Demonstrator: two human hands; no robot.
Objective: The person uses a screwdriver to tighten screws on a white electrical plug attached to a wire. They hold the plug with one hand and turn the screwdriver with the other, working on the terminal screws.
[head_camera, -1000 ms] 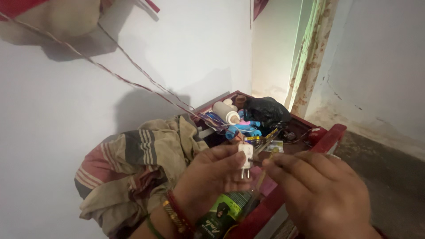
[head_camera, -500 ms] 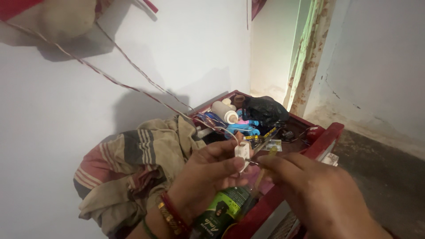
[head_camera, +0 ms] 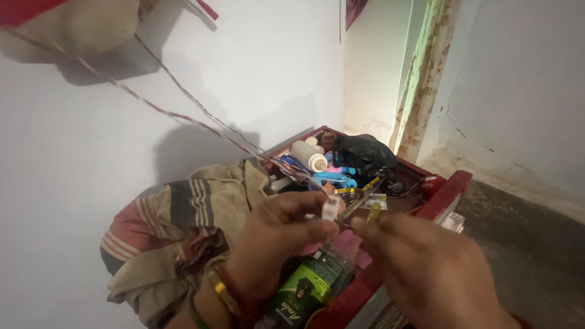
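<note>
Left hand (head_camera: 277,234) pinches small white plastic plug (head_camera: 329,209) | right hand (head_camera: 426,265) grips yellow-handled screwdriver (head_camera: 364,204) | above red tray (head_camera: 448,192) | keep plug steady, tip square.

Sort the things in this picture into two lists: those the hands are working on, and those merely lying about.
In hand:
left hand pinching a small white plug
twisted wire running to the plug
right hand holding a yellow-handled tool

Lying about:
striped cloth
green-labelled bottle
white bottle
black bag
red tray
</note>
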